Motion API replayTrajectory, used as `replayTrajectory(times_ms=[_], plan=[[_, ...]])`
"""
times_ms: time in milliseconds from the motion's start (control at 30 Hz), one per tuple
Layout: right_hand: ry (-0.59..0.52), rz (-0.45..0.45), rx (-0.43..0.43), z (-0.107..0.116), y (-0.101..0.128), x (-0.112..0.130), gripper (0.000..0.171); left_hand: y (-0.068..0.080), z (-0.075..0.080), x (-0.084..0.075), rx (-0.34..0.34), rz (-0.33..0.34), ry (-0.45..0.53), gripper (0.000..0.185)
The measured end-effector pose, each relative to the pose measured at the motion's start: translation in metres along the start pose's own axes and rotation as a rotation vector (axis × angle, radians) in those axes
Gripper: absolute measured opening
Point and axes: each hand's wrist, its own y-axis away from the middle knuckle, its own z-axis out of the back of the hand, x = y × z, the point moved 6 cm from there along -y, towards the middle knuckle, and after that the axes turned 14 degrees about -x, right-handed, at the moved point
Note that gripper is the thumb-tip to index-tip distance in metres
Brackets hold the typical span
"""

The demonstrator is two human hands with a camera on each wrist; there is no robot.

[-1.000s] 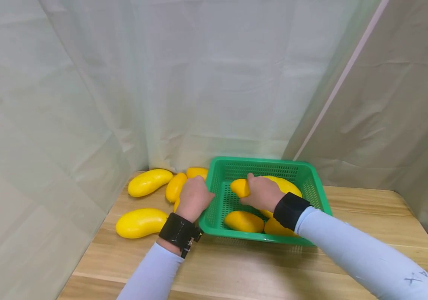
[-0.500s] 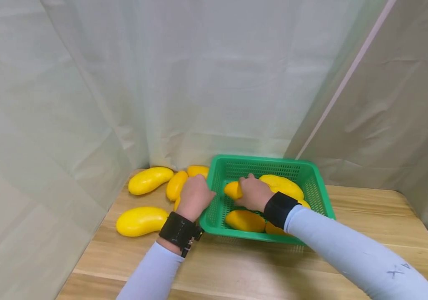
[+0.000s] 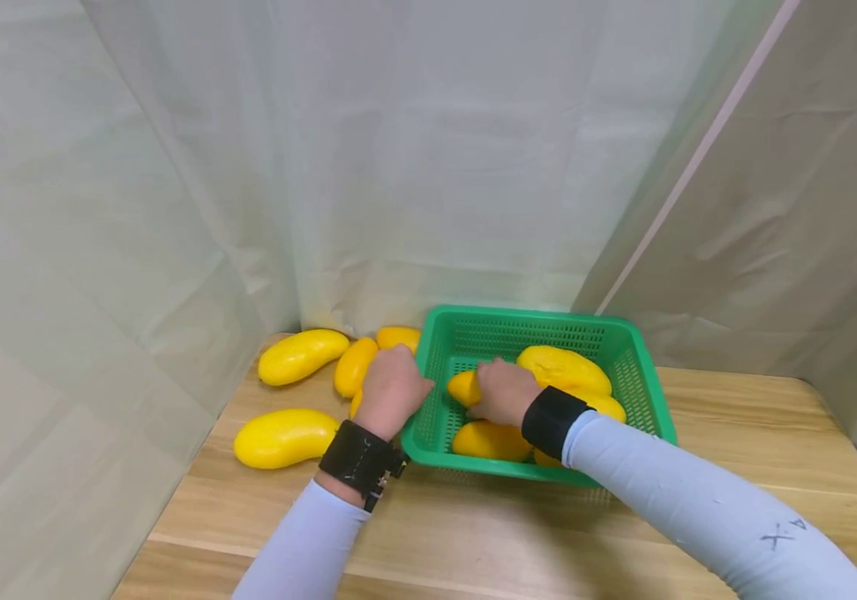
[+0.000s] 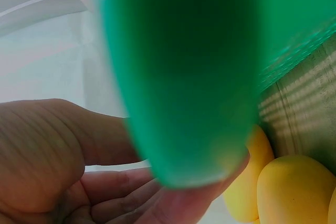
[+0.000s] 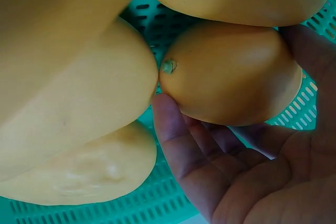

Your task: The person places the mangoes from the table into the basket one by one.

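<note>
L hand (image 3: pixel 393 390): gripping left rim of green basket (image 3: pixel 646 377), fingers curling round the edge.
R hand (image 3: pixel 502 392): inside basket, fingers wrapping round a yellow mango (image 5: pixel 231 72).
Held mango: sitting low in basket, touching other mangoes (image 3: pixel 563 369).
Basket: standing on wooden table (image 3: pixel 759 433).
Loose mangoes (image 3: pixel 284 437): lying on table left of basket.

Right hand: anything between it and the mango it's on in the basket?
Nothing visible. The right hand already wraps the mango, fingers curled round it on the green basket floor. Other mangoes press against its stem end, crowding it.
</note>
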Motion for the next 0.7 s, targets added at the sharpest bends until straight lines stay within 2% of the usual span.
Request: replayTrajectory(times_ms=[333,700], plan=[[0.024,0.034,0.011,-0.0053,-0.0012,0.0002,0.053,-0.0005,-0.0013,-0.0017,0.020,0.011,0.014,0.030],[-0.008,0.060,0.067,-0.0064,0.0048,-0.0003,0.062,0.0027,-0.0002,-0.0010,0.017,0.018,0.010,0.029]])
